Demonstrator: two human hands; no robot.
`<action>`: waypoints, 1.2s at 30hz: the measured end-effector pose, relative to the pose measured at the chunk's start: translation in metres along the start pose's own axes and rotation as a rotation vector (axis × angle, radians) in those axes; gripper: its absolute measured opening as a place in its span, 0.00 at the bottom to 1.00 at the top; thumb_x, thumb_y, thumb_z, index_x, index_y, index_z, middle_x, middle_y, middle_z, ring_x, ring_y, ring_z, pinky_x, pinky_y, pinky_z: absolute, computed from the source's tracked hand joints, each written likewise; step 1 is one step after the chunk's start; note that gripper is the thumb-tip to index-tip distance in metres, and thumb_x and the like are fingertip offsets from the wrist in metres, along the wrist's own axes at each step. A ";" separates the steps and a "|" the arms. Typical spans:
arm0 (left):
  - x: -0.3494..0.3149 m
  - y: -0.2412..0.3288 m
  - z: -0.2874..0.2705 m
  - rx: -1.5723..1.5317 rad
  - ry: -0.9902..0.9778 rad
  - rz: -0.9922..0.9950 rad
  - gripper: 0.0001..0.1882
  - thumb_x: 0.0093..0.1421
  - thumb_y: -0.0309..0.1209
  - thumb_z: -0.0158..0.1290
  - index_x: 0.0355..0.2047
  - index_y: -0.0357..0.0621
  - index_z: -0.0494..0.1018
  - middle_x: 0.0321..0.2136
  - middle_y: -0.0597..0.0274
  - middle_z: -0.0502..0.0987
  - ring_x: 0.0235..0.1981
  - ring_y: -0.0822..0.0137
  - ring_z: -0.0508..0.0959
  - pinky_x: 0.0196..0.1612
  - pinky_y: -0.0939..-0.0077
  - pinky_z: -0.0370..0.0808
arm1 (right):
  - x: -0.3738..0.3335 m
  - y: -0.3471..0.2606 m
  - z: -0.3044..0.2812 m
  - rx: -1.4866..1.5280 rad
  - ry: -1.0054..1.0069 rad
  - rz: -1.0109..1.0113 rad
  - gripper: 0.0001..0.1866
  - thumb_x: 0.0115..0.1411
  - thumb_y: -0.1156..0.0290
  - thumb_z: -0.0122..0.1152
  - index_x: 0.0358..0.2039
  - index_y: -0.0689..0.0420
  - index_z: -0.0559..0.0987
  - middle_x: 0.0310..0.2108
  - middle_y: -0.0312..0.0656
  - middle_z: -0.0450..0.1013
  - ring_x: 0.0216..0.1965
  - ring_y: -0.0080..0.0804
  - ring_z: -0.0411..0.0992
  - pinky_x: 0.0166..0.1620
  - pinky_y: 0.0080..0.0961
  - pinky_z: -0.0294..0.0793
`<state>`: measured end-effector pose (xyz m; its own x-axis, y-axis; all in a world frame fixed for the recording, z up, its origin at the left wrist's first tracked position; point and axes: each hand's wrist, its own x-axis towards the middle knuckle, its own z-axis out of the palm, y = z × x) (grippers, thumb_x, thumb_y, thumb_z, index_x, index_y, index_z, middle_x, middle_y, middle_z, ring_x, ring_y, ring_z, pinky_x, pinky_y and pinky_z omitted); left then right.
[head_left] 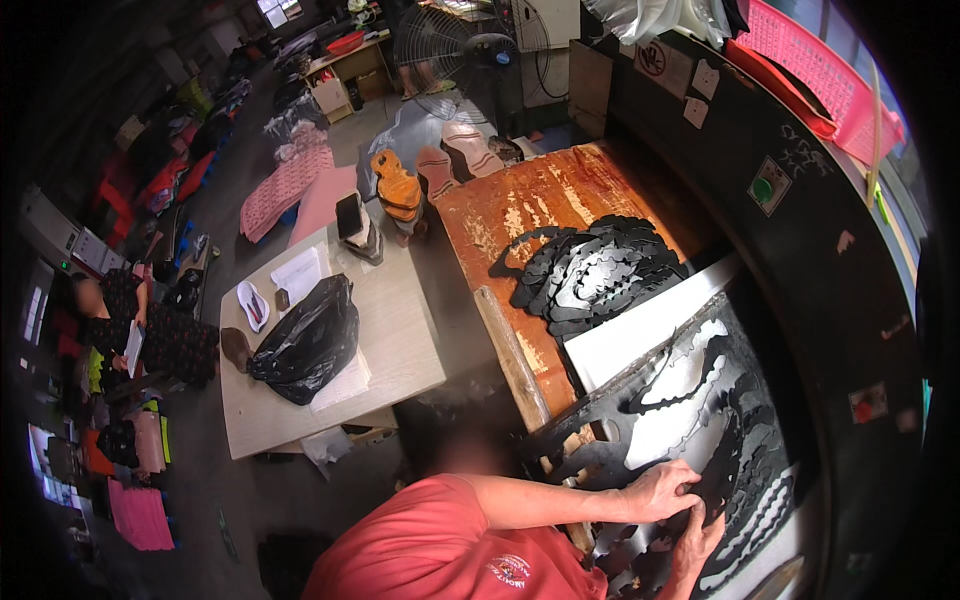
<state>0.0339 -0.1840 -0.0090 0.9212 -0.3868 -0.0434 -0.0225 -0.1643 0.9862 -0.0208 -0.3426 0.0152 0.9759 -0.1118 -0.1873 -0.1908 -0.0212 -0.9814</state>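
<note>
Both my hands are closed on a thin black cut-out piece [722, 462] with a curved edge. My left hand [662, 491] pinches its near end with bent fingers. My right hand [697, 545] grips it just below, its fingertips close to the left ones. Under and around them lies a dark sheet [600, 462] with cut-out gaps, and white shows through the openings. Beyond it, a heap of black scalloped cut pieces [600, 270] rests on a worn orange-brown board [500, 215]. My fingers partly hide the held piece.
A white strip [640, 325] separates the heap from the sheet. To the left, a pale table [410, 340] bears a black plastic bag [310, 340] and papers. A dark curved machine wall [800, 230] borders the right. A fan [470, 55] stands behind; another person [140, 325] is far left.
</note>
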 end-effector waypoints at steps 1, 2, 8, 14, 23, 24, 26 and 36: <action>0.001 -0.002 0.002 -0.016 0.018 0.021 0.23 0.66 0.34 0.61 0.53 0.26 0.77 0.47 0.44 0.77 0.39 0.54 0.85 0.45 0.64 0.82 | 0.001 0.000 -0.001 -0.001 0.023 -0.011 0.13 0.77 0.68 0.55 0.54 0.64 0.77 0.41 0.39 0.79 0.37 0.25 0.77 0.40 0.21 0.77; 0.000 -0.003 0.003 -0.026 0.049 0.038 0.22 0.67 0.34 0.60 0.53 0.26 0.77 0.45 0.43 0.78 0.39 0.54 0.85 0.44 0.63 0.82 | 0.002 0.001 -0.001 -0.002 0.047 -0.022 0.13 0.77 0.68 0.55 0.53 0.64 0.77 0.40 0.38 0.79 0.36 0.25 0.76 0.39 0.22 0.76; 0.004 -0.010 0.000 -0.065 0.156 -0.044 0.13 0.68 0.30 0.53 0.44 0.29 0.76 0.27 0.44 0.79 0.31 0.53 0.82 0.37 0.61 0.77 | 0.011 0.018 -0.012 -0.152 0.150 -0.075 0.11 0.76 0.68 0.54 0.49 0.62 0.79 0.35 0.34 0.75 0.32 0.23 0.70 0.37 0.23 0.69; 0.006 -0.004 -0.011 -0.115 0.071 -0.136 0.14 0.68 0.32 0.55 0.44 0.29 0.76 0.28 0.49 0.80 0.31 0.63 0.80 0.38 0.64 0.78 | 0.024 0.007 -0.049 -0.460 0.362 -0.177 0.15 0.75 0.66 0.55 0.49 0.67 0.77 0.33 0.41 0.74 0.32 0.31 0.68 0.38 0.30 0.71; 0.006 -0.007 -0.003 -0.227 0.025 -0.166 0.15 0.69 0.32 0.56 0.47 0.29 0.76 0.35 0.50 0.84 0.40 0.63 0.83 0.44 0.67 0.80 | 0.014 -0.002 0.011 -0.964 0.108 -0.401 0.19 0.71 0.78 0.52 0.60 0.70 0.72 0.48 0.69 0.77 0.49 0.69 0.77 0.52 0.49 0.76; 0.007 -0.009 -0.003 -0.253 0.008 -0.200 0.15 0.69 0.32 0.56 0.47 0.29 0.77 0.36 0.51 0.84 0.40 0.64 0.83 0.44 0.67 0.79 | 0.014 -0.004 0.013 -0.954 0.088 -0.395 0.19 0.71 0.77 0.52 0.61 0.70 0.72 0.49 0.68 0.77 0.50 0.69 0.76 0.53 0.49 0.76; 0.009 -0.014 -0.003 -0.259 0.006 -0.214 0.14 0.69 0.31 0.56 0.46 0.30 0.77 0.36 0.52 0.83 0.40 0.66 0.83 0.44 0.68 0.79 | 0.014 -0.008 0.013 -0.944 0.054 -0.348 0.20 0.72 0.75 0.53 0.61 0.70 0.72 0.50 0.67 0.77 0.51 0.67 0.76 0.55 0.47 0.76; 0.013 -0.013 0.001 -0.390 0.002 -0.176 0.10 0.72 0.28 0.53 0.43 0.31 0.78 0.35 0.58 0.84 0.37 0.71 0.81 0.43 0.72 0.78 | 0.023 -0.020 -0.008 -0.819 -0.040 -0.177 0.18 0.70 0.74 0.59 0.54 0.76 0.75 0.42 0.66 0.79 0.42 0.64 0.79 0.47 0.43 0.78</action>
<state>0.0463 -0.1877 -0.0222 0.8985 -0.3816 -0.2169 0.2836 0.1275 0.9504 0.0049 -0.3523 0.0310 0.9988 -0.0040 -0.0497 -0.0358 -0.7518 -0.6585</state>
